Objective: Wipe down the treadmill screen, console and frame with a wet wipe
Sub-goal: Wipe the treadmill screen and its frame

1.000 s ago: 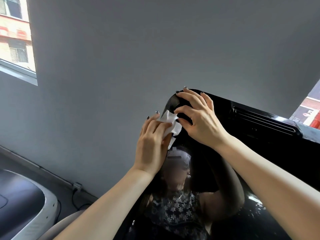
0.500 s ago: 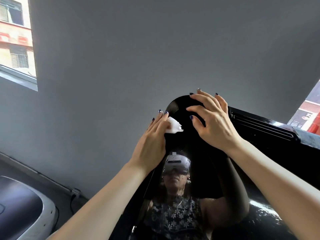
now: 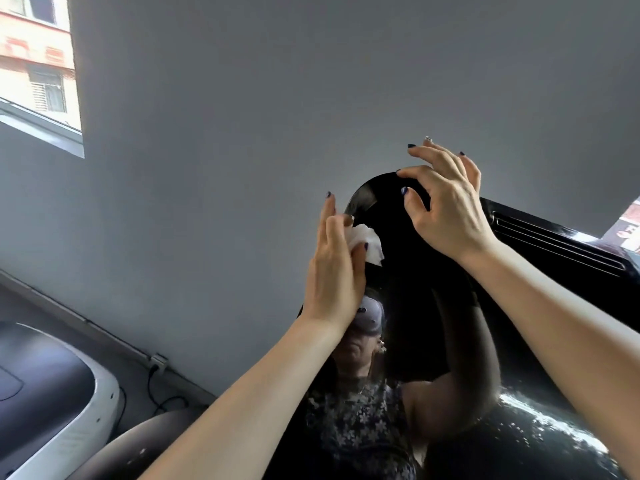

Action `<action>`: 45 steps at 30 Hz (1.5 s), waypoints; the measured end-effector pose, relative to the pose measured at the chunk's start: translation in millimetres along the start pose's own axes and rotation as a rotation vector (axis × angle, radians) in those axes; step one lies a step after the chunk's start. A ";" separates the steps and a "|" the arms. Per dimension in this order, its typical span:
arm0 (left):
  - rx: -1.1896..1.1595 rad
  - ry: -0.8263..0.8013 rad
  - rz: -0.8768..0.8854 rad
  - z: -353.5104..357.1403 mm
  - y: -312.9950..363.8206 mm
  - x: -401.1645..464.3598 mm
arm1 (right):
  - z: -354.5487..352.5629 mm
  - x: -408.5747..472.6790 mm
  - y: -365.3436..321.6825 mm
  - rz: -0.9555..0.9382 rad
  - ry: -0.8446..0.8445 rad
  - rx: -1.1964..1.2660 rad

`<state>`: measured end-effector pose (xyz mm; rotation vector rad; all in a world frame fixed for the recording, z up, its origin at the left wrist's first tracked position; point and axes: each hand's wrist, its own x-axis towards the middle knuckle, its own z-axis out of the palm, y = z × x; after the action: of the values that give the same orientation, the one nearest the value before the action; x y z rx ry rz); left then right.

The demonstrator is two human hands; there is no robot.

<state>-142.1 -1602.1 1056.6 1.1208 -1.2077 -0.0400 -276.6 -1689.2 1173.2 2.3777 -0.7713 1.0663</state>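
Glossy black treadmill screen (image 3: 398,341) rises from the lower right of the view to a rounded upper corner at mid-frame, its long upper edge sloping down and away to the right of that corner. Along that upper edge runs a slotted black vent (image 3: 557,244). The glass mirrors the person's arms and patterned top.

The wet wipe (image 3: 369,242), white and crumpled, sits just below and left of the rounded corner, pressed against the screen's left edge. The left hand (image 3: 337,268) holds it there, fingers nearly straight and pointing up, with the thumb tucked against the wipe; part of the wipe sticks out to the right of the hand. The right hand (image 3: 446,209) hovers at the rounded corner with fingers spread and loosely curved, grasping nothing; whether its fingertips touch the glass I cannot tell.

Beyond the corner stands a plain grey wall (image 3: 277,98). A window (image 3: 34,64), far up and left of the screen, shows a pale building outside. Well down and left of the screen lies a dark machine deck with a white rim (image 3: 69,410), and a black cable (image 3: 156,386) trails along the wall's base between them. Open wall space surrounds the corner above and to the left.
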 end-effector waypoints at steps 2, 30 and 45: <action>0.047 0.039 0.017 0.9 -0.9 -2.3 | 1.5 -1.5 2.2 -0.008 -0.003 -0.017; 0.211 -0.229 -0.058 -31.2 -13.4 -22.6 | 9.1 -4.4 0.7 0.033 0.027 -0.069; 0.183 -0.270 0.018 -40.5 -25.5 -61.6 | 11.7 -6.3 1.5 0.001 0.043 -0.118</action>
<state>-124.7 -1553.7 998.0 1.2933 -1.4847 -0.0705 -274.7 -1695.1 1161.3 2.2493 -0.7980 1.0390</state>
